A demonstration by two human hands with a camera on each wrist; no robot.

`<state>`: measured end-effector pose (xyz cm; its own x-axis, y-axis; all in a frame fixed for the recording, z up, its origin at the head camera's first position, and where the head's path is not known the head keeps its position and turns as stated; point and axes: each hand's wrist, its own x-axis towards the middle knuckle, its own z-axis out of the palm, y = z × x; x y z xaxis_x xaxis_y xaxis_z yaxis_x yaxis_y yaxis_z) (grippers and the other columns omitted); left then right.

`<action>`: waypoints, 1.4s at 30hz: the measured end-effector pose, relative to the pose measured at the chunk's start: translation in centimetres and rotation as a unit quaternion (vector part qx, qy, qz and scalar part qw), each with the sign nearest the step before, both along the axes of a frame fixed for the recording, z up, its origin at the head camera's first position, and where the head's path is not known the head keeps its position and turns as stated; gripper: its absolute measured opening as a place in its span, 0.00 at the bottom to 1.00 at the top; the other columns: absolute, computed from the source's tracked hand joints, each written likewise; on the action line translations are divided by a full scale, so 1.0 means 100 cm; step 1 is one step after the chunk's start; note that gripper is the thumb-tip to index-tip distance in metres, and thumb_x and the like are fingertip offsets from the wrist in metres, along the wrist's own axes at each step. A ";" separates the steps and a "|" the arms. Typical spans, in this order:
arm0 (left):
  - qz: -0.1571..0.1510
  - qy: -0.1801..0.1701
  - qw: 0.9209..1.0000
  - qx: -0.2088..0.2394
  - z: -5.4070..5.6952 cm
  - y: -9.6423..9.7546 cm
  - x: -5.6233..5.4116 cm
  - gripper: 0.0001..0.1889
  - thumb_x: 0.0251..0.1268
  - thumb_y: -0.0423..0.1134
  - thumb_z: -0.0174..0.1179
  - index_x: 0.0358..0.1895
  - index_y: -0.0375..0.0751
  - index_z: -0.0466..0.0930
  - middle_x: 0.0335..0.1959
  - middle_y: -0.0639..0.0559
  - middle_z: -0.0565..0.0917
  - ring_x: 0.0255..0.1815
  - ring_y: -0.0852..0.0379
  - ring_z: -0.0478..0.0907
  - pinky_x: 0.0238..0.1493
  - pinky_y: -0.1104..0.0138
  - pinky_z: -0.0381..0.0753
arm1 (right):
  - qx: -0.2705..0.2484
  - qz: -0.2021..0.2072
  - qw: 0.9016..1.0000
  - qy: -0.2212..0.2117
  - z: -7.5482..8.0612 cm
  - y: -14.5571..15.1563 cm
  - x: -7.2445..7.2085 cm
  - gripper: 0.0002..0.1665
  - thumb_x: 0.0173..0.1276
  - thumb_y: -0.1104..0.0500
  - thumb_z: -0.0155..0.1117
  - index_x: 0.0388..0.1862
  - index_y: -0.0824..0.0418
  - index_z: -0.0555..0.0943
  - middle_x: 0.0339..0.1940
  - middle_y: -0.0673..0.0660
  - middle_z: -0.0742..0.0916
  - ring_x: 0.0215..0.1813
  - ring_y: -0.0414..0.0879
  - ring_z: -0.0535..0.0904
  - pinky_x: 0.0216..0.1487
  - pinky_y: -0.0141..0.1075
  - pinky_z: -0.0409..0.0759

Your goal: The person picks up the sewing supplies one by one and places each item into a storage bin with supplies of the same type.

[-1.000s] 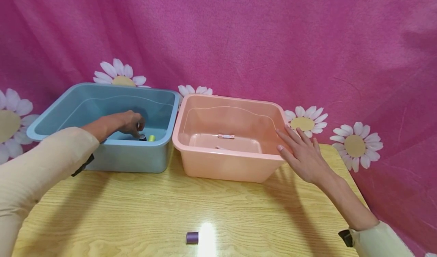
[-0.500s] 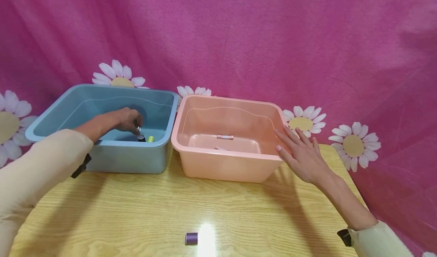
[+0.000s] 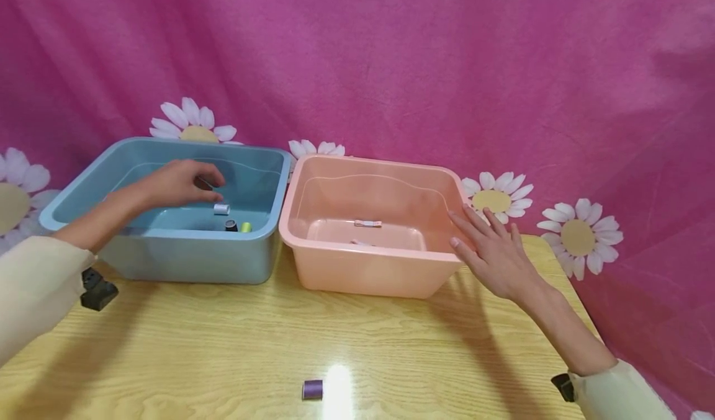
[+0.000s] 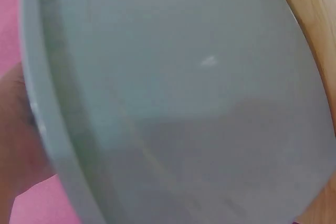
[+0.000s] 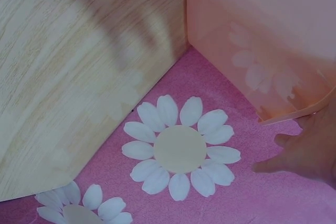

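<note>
My left hand (image 3: 180, 183) hovers over the blue tub (image 3: 201, 259), thumb and fingers parted with nothing between them. Just below the fingertips a white thread spool (image 3: 221, 210) lies on its side in the tub. A black thread spool (image 3: 231, 225) and a yellow-green spool (image 3: 246, 227) show near the tub's front wall. In the left wrist view the tub's outer side (image 4: 199, 77) hides most of that hand. Fingers spread, my right hand (image 3: 497, 254) rests at the right rim of the pink tub (image 3: 368, 274). Inside are a small pink-and-white bundle (image 3: 368, 223) and another partly hidden piece (image 3: 362, 242).
A purple thread spool (image 3: 313, 389) lies on the wooden table (image 3: 223, 339) near its front. The two tubs stand side by side. Behind them hangs a magenta cloth (image 3: 380, 66) with daisies, and the table's right edge is just beyond the right hand.
My left hand has let go of the white spool inside the blue tub, then opened and drawn up and to the left. The right hand stays at the pink rim.
</note>
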<state>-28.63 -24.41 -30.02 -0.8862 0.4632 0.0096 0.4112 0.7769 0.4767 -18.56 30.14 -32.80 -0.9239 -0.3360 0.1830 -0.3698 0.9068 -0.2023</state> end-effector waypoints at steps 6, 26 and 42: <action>0.015 0.036 0.999 0.029 0.012 0.004 0.022 0.20 0.62 0.38 0.70 0.55 0.32 0.80 0.48 0.40 0.84 0.51 0.41 0.82 0.51 0.49 0.81 | 0.000 0.000 1.000 0.002 0.000 0.000 0.000 0.35 0.80 0.39 0.43 0.80 0.50 0.61 0.81 0.58 0.58 0.79 0.65 0.45 0.64 0.76 0.37; -0.060 0.093 0.980 0.164 0.026 0.036 0.094 0.20 0.59 0.34 0.72 0.55 0.44 0.80 0.49 0.52 0.85 0.47 0.69 0.81 0.47 0.77 0.78 | 0.002 -0.003 1.000 0.004 0.000 0.001 0.000 0.35 0.80 0.39 0.43 0.79 0.50 0.61 0.81 0.58 0.58 0.79 0.66 0.46 0.64 0.77 0.40; -0.133 -0.032 0.960 0.244 0.016 0.082 0.131 0.24 0.60 0.33 0.72 0.59 0.39 0.77 0.53 0.52 0.81 0.51 0.57 0.81 0.54 0.63 0.80 | 0.002 -0.002 1.000 0.002 -0.001 0.002 -0.001 0.35 0.80 0.39 0.43 0.80 0.49 0.61 0.81 0.58 0.58 0.79 0.66 0.46 0.64 0.77 0.40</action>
